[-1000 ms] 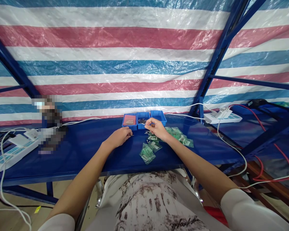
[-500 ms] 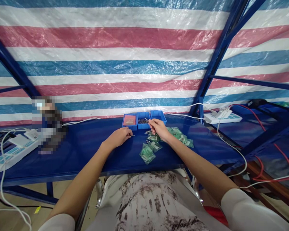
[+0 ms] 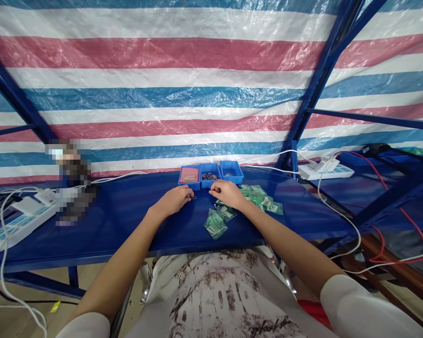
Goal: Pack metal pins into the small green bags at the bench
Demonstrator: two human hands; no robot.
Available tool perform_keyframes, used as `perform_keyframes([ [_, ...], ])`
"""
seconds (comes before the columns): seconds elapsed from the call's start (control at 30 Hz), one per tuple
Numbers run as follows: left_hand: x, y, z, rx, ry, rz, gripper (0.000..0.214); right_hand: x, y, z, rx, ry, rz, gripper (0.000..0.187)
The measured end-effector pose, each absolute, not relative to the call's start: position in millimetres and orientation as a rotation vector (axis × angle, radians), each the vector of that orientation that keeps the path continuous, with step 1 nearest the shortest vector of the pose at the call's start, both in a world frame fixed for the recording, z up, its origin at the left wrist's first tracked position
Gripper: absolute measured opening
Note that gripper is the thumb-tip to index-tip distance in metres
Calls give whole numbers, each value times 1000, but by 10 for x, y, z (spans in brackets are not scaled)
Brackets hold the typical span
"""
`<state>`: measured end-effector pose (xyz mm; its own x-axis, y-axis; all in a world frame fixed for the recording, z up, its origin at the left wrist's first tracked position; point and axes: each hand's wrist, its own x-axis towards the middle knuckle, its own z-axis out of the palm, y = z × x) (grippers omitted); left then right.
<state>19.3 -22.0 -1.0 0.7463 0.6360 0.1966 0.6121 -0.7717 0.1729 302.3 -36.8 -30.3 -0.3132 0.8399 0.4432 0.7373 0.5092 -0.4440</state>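
My left hand (image 3: 176, 198) rests on the blue table (image 3: 127, 220) with its fingers curled, pinching a thin metal pin whose tip sticks out to the right. My right hand (image 3: 225, 193) lies close beside it, fingers bent down over something small I cannot make out. Both hands sit just in front of three small blue bins (image 3: 210, 173); the middle bin holds several dark metal pins, the left one a reddish pad. Small green plastic bags (image 3: 215, 224) lie under and to the right of my right hand.
More green bags (image 3: 264, 199) spread to the right. White power strips sit at far left (image 3: 19, 218) and far right (image 3: 326, 171), with white and red cables trailing. A blurred object (image 3: 74, 188) stands at the left. A striped tarp hangs behind on a blue frame.
My right hand has come down from the middle bin and moved left toward my left hand. My left hand has stayed where it was.
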Motion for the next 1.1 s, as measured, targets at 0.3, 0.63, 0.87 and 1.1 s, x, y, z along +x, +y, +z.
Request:
perform_keyframes([
  [0.3, 184, -194, -33, 2861, 1013, 368, 21, 3038, -390, -268, -1328, -2284, 82, 11],
  [0.63, 200, -225, 7, 2852, 993, 361, 24, 3066, -385, -285, -1243, -2331, 153, 11],
  [0.87, 200, -216, -3, 2839, 999, 369, 25, 3054, -399, -289, -1196, -2338, 158, 9],
  [1.1, 228, -227, -19, 2810, 972, 411, 20, 3010, -424, -273, -1048, -2318, 274, 13],
])
